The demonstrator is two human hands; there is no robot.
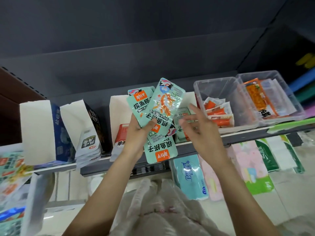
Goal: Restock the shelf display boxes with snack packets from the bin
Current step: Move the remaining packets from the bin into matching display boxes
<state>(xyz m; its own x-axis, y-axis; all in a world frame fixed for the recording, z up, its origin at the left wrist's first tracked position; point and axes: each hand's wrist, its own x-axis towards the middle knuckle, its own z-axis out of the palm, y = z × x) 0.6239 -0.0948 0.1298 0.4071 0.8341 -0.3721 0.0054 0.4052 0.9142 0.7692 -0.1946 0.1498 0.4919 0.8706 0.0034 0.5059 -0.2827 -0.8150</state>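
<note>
Packets (157, 116), mint-green and fanned unevenly, sit gripped in the left hand (136, 132) before the shelf box (117, 106). Right hand (197, 128) hovers beside them, fingers loose, holding nothing. Slick, misaligned wrappers could slide out and fall.

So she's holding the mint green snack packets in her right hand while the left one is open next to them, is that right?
Not quite: the hands are swapped. In the head view the left hand grips the fanned mint green snack packets, fingers curled over them, while the right hand is open beside them, above the shelf.
</note>
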